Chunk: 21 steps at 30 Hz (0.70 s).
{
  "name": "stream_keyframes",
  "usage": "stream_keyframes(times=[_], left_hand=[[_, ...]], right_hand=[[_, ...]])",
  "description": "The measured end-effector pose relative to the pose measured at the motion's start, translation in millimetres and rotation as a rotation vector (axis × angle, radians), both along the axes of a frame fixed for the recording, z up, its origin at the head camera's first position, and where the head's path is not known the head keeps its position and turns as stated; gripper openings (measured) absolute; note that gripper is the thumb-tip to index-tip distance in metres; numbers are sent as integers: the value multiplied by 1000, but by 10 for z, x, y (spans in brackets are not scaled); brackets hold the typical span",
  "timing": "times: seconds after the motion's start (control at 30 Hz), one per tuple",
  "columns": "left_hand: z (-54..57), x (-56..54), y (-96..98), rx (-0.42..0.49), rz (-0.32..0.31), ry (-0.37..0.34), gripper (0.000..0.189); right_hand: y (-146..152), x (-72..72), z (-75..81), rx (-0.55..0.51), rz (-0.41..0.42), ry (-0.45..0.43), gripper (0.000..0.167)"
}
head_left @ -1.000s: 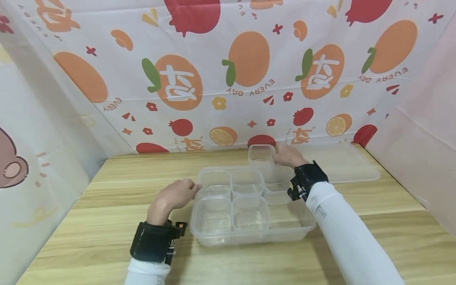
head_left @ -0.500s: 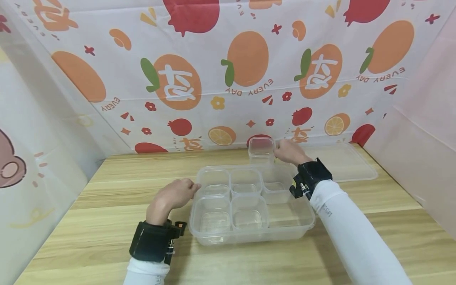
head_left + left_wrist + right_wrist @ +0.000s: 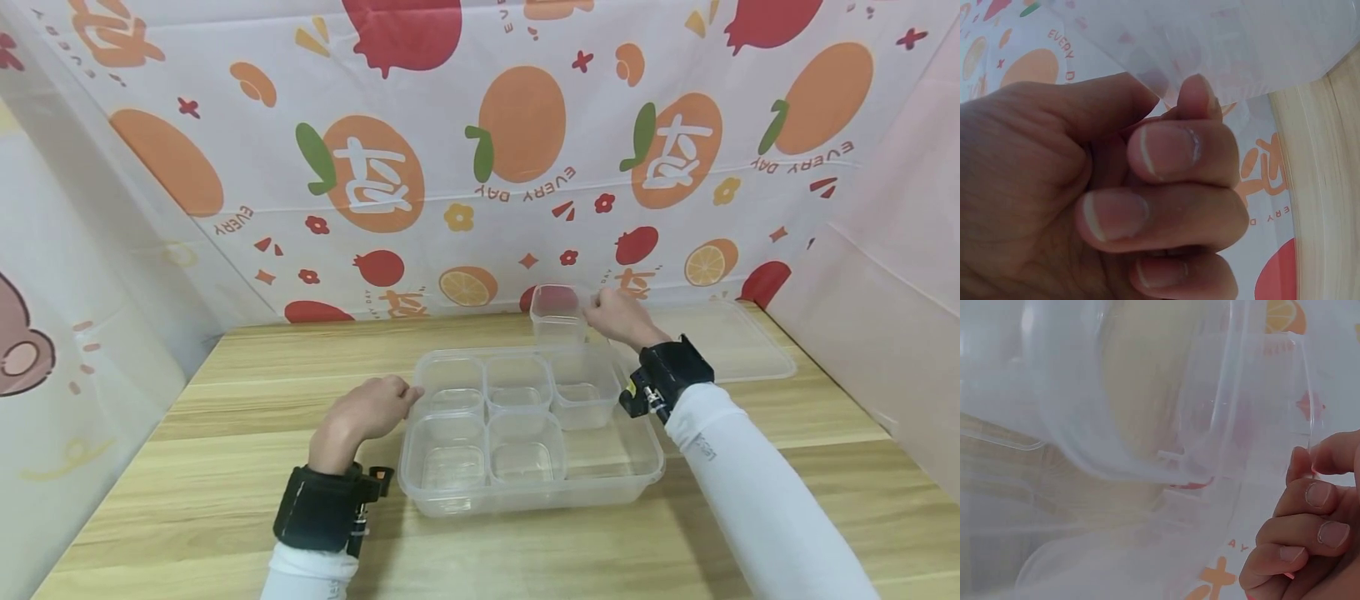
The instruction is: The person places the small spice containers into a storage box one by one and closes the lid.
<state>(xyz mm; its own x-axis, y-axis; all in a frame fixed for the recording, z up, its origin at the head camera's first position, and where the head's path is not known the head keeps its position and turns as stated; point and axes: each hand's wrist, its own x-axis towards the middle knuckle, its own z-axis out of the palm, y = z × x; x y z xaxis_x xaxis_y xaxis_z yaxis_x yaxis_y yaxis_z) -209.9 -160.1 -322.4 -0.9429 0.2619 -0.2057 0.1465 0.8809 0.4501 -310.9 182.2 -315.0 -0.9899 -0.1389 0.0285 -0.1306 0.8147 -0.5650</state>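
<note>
A large clear plastic container (image 3: pixel 525 500) stands on the table with several small clear square boxes (image 3: pixel 527 450) fitted inside it. At its left wall my left hand (image 3: pixel 371 407) pinches the rim; the left wrist view shows thumb and index finger on the translucent edge (image 3: pixel 1229 50), the other fingers curled. Behind the container, my right hand (image 3: pixel 624 318) holds another small clear box (image 3: pixel 558 327) by its right rim between thumb and index finger. That box is upright, above the far edge of the container in the head view. The front right bay of the container has no box.
A flat clear lid (image 3: pixel 720 342) lies at the back right of the wooden table (image 3: pixel 225 467), partly behind my right hand. A fruit-printed cloth (image 3: pixel 525 225) hangs right behind the table, with pale cloth (image 3: pixel 892 317) along the right side.
My right hand has raised the small box a little and carried it slightly to the right. My left hand stays at the large container's rim.
</note>
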Motion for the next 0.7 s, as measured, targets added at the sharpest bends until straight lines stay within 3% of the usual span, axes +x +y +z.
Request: stream_keyframes(times=[0.7], left_hand=[[-1, -3, -2, -6, 1, -3, 34]], right_hand=[[21, 144, 161, -116, -15, 161, 39]])
